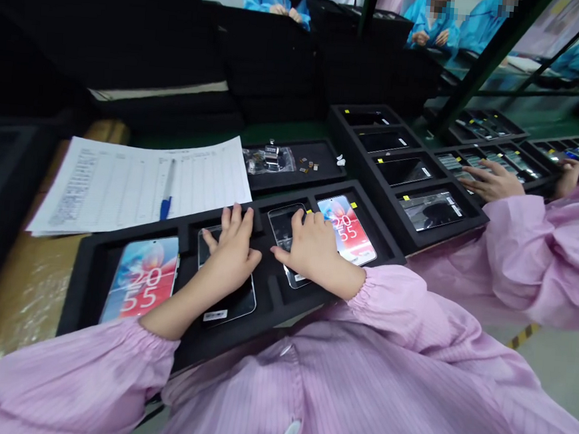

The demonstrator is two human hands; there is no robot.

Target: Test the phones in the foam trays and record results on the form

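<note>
Black padding is forming a tray (273, 293) where 4 phones are lying, a left lit phone (144, 276) and a right lit phone (349, 228) flanking 2 with dark screens. The left hand (231, 252) is spreading its fingers wide and pinching nothing, while the left dark phone (235, 300) is lying beneath palm and wrist, its lower end showing. Over the right dark phone (282, 228), the right hand (312, 245) is bending its fingers, thumb parted toward that phone's left side, though whether they are gripping it I cannot tell.
</note>
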